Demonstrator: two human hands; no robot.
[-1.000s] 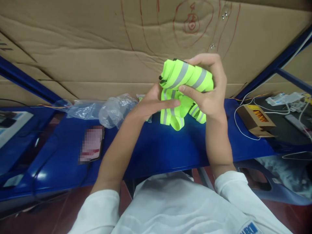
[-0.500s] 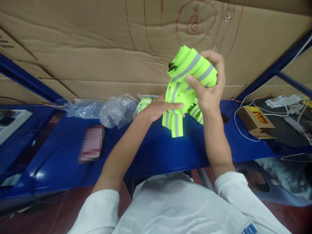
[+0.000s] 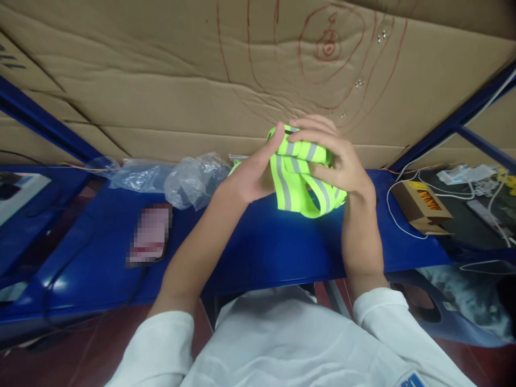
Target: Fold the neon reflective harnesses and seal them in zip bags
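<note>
A folded bundle of neon-yellow reflective strap (image 3: pixel 293 183) with grey stripes is held above the blue table, between both hands. My left hand (image 3: pixel 258 174) is closed against its left side, thumb pointing up; the other fingers are hidden behind the fabric. My right hand (image 3: pixel 344 158) wraps over the top and right side, with its fingers bent across the upper folds. Below, loops of strap hang down past the hands. Behind my left hand, a bit of neon-yellow material shows in a clear plastic bag (image 3: pixel 237 159), mostly covered.
Crumpled clear plastic bags (image 3: pixel 193 180) lie at the back left of the blue table (image 3: pixel 266 247). A blurred-out phone-like object (image 3: pixel 151 234) lies nearer. At right are an open cardboard box (image 3: pixel 421 207) and white cables. A cardboard panel (image 3: pixel 141 102) stands behind.
The bundle has come down and turned so its folds lie flatter. My right hand has moved lower, over its top; my left thumb has swung upward along its side.
</note>
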